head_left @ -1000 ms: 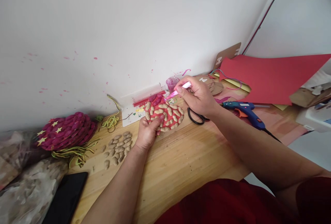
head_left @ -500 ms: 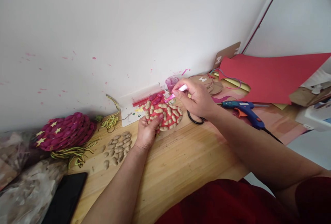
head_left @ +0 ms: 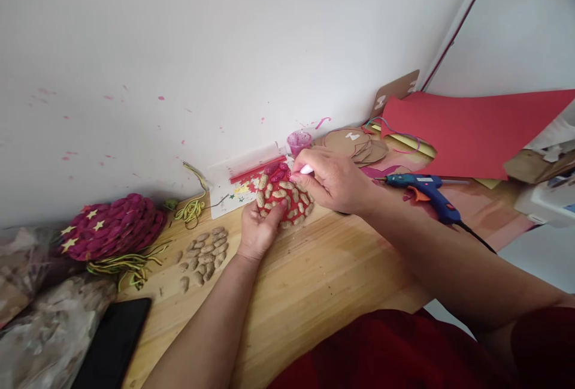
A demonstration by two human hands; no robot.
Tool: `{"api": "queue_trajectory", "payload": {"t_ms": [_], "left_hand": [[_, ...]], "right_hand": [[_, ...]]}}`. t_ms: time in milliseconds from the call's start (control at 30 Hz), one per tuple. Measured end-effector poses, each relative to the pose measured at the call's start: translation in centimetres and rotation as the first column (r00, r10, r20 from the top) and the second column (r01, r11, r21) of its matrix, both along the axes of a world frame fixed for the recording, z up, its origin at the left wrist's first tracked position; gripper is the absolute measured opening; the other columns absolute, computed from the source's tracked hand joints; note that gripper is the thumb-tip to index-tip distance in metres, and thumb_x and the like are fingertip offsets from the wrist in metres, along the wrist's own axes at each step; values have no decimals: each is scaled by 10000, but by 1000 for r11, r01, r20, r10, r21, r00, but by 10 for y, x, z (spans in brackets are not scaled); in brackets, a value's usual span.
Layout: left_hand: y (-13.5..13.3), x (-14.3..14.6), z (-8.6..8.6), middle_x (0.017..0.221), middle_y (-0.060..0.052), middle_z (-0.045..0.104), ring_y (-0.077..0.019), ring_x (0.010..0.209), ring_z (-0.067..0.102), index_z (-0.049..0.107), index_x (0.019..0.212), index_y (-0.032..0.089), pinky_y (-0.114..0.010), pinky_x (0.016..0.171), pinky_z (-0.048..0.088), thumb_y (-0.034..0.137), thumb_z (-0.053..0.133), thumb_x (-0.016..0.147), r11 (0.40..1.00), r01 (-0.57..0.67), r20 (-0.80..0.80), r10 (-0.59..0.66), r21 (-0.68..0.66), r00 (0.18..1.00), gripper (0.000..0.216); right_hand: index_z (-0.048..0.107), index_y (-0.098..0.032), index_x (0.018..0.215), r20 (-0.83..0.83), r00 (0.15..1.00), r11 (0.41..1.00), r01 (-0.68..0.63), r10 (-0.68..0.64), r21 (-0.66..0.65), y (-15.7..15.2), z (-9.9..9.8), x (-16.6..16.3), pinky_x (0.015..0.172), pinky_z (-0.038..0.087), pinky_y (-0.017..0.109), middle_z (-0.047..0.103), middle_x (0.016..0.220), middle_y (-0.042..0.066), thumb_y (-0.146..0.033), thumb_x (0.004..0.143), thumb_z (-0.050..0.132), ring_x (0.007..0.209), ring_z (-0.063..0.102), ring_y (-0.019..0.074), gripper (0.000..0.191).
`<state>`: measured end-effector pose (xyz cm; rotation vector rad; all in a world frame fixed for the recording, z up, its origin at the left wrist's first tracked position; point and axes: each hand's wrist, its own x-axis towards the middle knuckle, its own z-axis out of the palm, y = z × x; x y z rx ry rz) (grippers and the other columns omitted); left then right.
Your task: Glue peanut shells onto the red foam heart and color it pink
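Observation:
My left hand [head_left: 260, 225] grips the lower left edge of a round red disc [head_left: 294, 196] covered with peanuts, its thumb lying across the front. A few peanuts [head_left: 277, 171] at the disc's top are painted magenta; the others are bare tan. In my right hand [head_left: 335, 179] is a white-handled paintbrush [head_left: 307, 169], pinched between thumb and fingers. Its tip is hidden behind the fingers, close to the disc's upper right. Just behind stands a small plastic cup [head_left: 299, 141] stained with pink paint. Loose peanuts [head_left: 204, 255] lie on the table left of my left forearm.
Finished magenta peanut discs [head_left: 114, 227] with yellow stars are stacked at left, near plastic bags [head_left: 58, 329] and a black phone [head_left: 112, 341]. To the right lie a blue glue gun [head_left: 424, 191], cardboard circles [head_left: 345, 144] and red paper [head_left: 476, 131]. The paint-flecked wall [head_left: 202, 47] rises behind.
My right hand has come down and turned, bringing the brush lower and hiding its tip. The disc has shifted and tilted slightly in my left hand.

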<state>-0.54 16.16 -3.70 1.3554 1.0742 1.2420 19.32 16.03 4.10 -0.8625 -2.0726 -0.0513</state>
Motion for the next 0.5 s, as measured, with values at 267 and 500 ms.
{"api": "queue_trajectory", "payload": {"t_ms": [267,500], "left_hand": [[-2,2,5,633,-26,698,-195,648,668,711,737,166,-283,608,543,402,813,714,1000,-18,-28,18,21,999,258],[-3,3,7,733,-42,744,-186,656,668,732,797,156,-289,637,550,382,817,714,999,-14,-20,14,32,1000,255]], "right_hand": [[592,-193,900,-123,992,1000,11,-13,-16,1,0,2,692,430,297,675,781,37,-270,972,570,712,598,173,107],[565,-199,881,-50,999,1000,-1,0,-14,1,-2,0,719,421,298,668,807,39,-265,981,566,747,586,174,119]]}}
